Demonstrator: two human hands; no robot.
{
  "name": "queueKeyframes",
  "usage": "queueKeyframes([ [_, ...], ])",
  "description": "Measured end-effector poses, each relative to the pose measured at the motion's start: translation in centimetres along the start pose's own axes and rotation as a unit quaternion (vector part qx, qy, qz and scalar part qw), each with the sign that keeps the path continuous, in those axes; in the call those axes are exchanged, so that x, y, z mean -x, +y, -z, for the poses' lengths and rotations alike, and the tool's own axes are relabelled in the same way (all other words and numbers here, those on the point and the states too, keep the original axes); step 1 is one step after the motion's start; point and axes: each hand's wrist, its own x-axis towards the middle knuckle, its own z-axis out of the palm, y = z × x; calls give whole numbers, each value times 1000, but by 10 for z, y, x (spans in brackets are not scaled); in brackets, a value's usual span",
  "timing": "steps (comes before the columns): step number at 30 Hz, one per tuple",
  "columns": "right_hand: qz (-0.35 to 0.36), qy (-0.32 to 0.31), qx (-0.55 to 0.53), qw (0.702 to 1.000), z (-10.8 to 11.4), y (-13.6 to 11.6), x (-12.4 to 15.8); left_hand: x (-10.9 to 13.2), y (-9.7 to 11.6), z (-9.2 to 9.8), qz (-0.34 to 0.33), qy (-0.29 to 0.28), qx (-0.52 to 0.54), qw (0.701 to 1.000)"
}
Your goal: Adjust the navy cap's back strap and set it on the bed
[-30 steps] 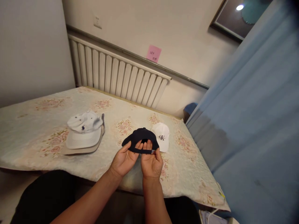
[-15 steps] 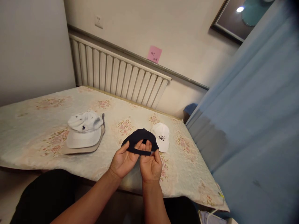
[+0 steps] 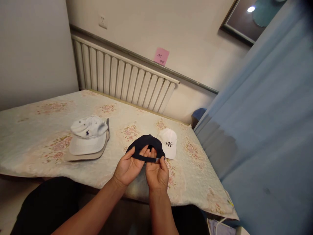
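We hold the dark cap point(image 3: 146, 143) in our left hand point(image 3: 127, 168) and right hand point(image 3: 156, 173) above the floral-clothed table point(image 3: 36, 143), radiator point(image 3: 122, 78) behind.

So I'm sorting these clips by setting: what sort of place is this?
Probably a room in a home, not a shop or workshop. A table under a floral cloth stands against a wall radiator, with a blue curtain beside it and a framed picture on the wall.

Both forearms bare, no sleeves in frame. Left hand point(image 3: 127, 168) and right hand point(image 3: 156, 174): no gloves, rings or watch visible. Dark, black-looking garment point(image 3: 46, 205) covers the lap at lower left, plain, no markings.
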Motion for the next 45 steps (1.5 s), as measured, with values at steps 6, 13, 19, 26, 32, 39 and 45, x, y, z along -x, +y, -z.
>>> queueKeyframes([
  [6, 19, 52, 16, 998, -1, 0, -2, 0, 0, 0, -11, 26, 6, 1000],
  [13, 15, 65, 14, 998, -5, 0, 0, 0, 0, -2, -22, 36, -8, 999],
  [19, 2, 73, -3, 997, -6, -1, 1, -1, -1, -1, -20, 34, -8, 999],
  [26, 22, 11, 16, 1000, -2, -5, 0, -1, -6, -4, 8, 24, -11, 1000],
  [32, 38, -21, 31, 999, 0, -5, 1, -1, -7, -3, 11, 20, -12, 1000],
  [39, 32, -32, 24, 999, 0, -4, 1, -1, -4, -2, 3, -2, -23, 1000],
  [45, 30, -47, 35, 998, 1, -3, 3, 2, -1, -1, 10, -4, -22, 1000],
])
